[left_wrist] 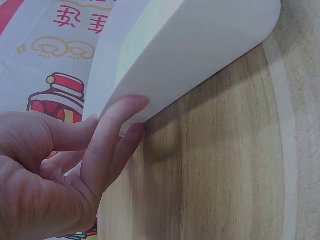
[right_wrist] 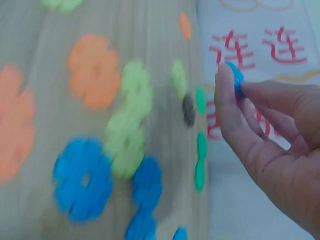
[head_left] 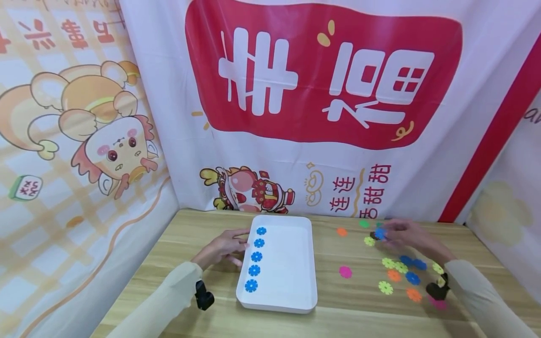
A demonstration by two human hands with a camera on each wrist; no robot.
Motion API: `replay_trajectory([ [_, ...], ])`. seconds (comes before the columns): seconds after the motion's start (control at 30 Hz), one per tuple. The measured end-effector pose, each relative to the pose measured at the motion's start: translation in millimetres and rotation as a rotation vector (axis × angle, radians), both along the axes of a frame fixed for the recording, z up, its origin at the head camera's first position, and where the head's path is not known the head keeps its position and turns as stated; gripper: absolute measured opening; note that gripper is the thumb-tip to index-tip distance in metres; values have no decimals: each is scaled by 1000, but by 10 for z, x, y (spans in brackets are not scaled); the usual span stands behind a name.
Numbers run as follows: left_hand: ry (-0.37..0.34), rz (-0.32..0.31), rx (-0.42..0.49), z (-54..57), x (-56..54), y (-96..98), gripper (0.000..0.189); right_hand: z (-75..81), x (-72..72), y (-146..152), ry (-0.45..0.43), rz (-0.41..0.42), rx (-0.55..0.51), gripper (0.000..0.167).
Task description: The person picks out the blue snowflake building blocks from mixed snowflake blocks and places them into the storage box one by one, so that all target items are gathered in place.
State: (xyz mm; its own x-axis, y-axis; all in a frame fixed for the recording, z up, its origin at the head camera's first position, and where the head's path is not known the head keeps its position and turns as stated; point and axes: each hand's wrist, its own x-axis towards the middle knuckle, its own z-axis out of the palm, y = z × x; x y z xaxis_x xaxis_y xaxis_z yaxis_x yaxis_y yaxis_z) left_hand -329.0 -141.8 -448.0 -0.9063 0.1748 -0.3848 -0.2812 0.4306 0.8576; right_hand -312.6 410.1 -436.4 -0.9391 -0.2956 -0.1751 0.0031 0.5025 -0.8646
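Observation:
A white tray (head_left: pixel 291 263) holds a column of blue snowflake discs (head_left: pixel 256 257) along its left side. My left hand (head_left: pixel 226 245) is at the tray's left side, fingertips touching the outer wall, as the left wrist view (left_wrist: pixel 75 165) also shows. At the far right, my right hand (head_left: pixel 403 234) pinches a blue snowflake disc (right_wrist: pixel 235 78) between thumb and fingers, raised off the table. Beneath that hand lie a dark disc (right_wrist: pixel 188 110) and green discs (right_wrist: pixel 201 155).
Loose discs lie scattered on the wooden table (head_left: pixel 203 324) right of the tray: yellow-green (head_left: pixel 385 287), orange (head_left: pixel 413 295), blue (head_left: pixel 412 278) and pink (head_left: pixel 345 272). A printed cloth (head_left: pixel 169 94) hangs behind the table, with another (head_left: pixel 139 225) on the left.

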Motion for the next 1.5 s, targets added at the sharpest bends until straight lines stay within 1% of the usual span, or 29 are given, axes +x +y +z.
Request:
replay_trajectory([
  [0.07,-6,5,6,-27,-21,-6,58,63,-39,-143,-13,-7,-9,53],
  [0.13,-6,0,16,-41,-18,-15,59,111,-89,-296,-18,-17,-5,49],
  [0.23,-11,4,20,-43,-2,-19,60,140,-189,-535,-39,-47,-48,43],
  [0.3,-7,-4,24,-19,23,-7,60,152,-243,-676,-54,-66,-91,38],
  [0.37,-5,-9,19,-10,23,13,59,152,-294,-794,-63,-65,-157,36],
  [0.47,4,-24,28,-9,10,38,60,149,-354,-969,-88,-49,-267,34],
  [0.53,6,-27,23,-17,6,42,60,138,-395,-1114,-107,-29,-319,32],
  [0.63,6,-28,23,-23,3,34,60,124,-440,-1386,-124,-39,-349,28],
  [0.77,8,-18,13,-10,-3,18,60,92,-486,-1818,-129,-89,-344,30],
  [0.87,8,-9,12,3,-8,11,59,57,-520,-2136,-160,-122,-355,30],
  [1.0,7,-13,29,-6,-14,10,58,6,-566,-2445,-188,-146,-334,26],
  [1.17,4,-13,35,-8,-13,25,58,-48,-618,-2669,-179,-158,-303,24],
  [1.33,5,-14,25,4,-14,34,58,-68,-631,-2815,-168,-185,-232,25],
  [1.5,26,-31,43,31,1,19,58,-97,-638,-2957,-152,-183,-154,26],
])
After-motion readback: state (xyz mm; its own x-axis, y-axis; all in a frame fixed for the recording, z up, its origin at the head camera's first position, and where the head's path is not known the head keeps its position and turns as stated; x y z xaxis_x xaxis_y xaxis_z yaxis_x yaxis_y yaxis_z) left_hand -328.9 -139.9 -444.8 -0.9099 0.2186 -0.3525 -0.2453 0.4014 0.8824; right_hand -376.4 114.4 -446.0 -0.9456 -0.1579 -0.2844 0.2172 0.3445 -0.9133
